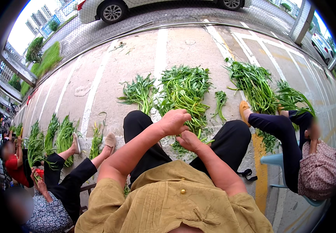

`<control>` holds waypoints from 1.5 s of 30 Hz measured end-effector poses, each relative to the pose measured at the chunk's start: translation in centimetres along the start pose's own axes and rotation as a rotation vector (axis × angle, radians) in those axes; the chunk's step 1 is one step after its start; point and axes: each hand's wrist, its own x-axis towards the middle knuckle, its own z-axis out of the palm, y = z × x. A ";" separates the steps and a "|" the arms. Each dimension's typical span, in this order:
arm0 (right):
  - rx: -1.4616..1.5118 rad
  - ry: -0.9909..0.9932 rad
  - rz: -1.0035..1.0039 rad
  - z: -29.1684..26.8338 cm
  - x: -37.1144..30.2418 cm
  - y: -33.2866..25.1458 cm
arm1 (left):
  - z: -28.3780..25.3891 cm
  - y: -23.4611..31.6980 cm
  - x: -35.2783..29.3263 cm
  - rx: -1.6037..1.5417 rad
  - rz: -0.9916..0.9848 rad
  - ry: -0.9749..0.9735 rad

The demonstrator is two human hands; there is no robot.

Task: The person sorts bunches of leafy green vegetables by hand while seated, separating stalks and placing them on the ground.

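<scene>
Between my knees, my left hand (175, 121) is curled with its fingertips pinched together. Whatever it may hold is hidden. Just below and to the right, my right hand (189, 140) is closed on green stalks, and pale stem ends (208, 141) poke out beside it. The two hands nearly touch. Beyond them on the ground lies a large heap of water spinach (185, 87), its leaves pointing away and its stems toward me. A smaller bunch (139, 91) rests left of the heap, and a thin bunch (220, 104) lies to its right.
On the right, a person in a patterned top (319, 167) sits on a blue stool (275, 160) beside another heap of greens (255, 83). At left, a seated person (49, 211) holds stalks near more bunches (65, 136). A wire fence and white car (156, 6) stand at the back.
</scene>
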 end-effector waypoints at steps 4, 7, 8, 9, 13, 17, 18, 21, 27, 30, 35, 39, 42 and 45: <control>0.087 0.065 0.022 -0.2 -0.6 -0.7 | -0.1 -0.6 1.2 0.267 0.014 -0.098; 0.021 0.057 0.014 0.0 -0.6 -0.8 | 0.2 -1.2 1.8 0.408 0.017 -0.218; 0.002 0.058 -0.006 0.0 -0.7 -0.9 | 0.3 -1.8 1.8 0.446 0.011 -0.252; -0.014 0.060 -0.019 0.0 -0.8 -0.9 | 0.3 -2.3 2.0 0.481 0.011 -0.291; -0.005 0.068 -0.015 0.0 -0.9 -0.9 | -0.3 -4.8 1.6 0.495 0.043 -0.229; 0.028 0.064 0.010 -0.3 -0.8 -1.3 | -1.1 -5.4 1.1 0.487 0.057 -0.240; 0.031 0.055 0.015 -0.4 -0.8 -1.4 | -1.3 -5.5 0.9 0.506 0.051 -0.239; 0.046 0.072 0.011 -0.8 -0.9 -1.8 | -1.3 -5.5 0.6 0.538 0.024 -0.239; 0.129 0.109 0.005 -0.1 -0.8 -1.2 | -0.4 -5.9 0.2 0.269 -0.107 -0.114; 0.423 0.245 -0.157 0.4 0.1 -0.1 | 0.5 -7.4 0.3 -0.191 -0.283 -0.008; 0.826 0.125 0.074 -1.7 -0.1 -1.2 | 1.4 -8.8 1.1 -0.838 -0.480 0.095; 0.874 0.134 0.088 -2.5 -0.5 -1.6 | 1.2 -8.3 1.6 -0.930 -0.518 0.110; 0.926 0.140 0.086 -2.8 -0.5 -1.6 | 0.4 -7.8 1.9 -0.939 -0.565 0.102; 0.888 0.158 0.071 -2.8 -0.4 -1.1 | -0.1 -5.0 1.8 0.278 -0.211 0.279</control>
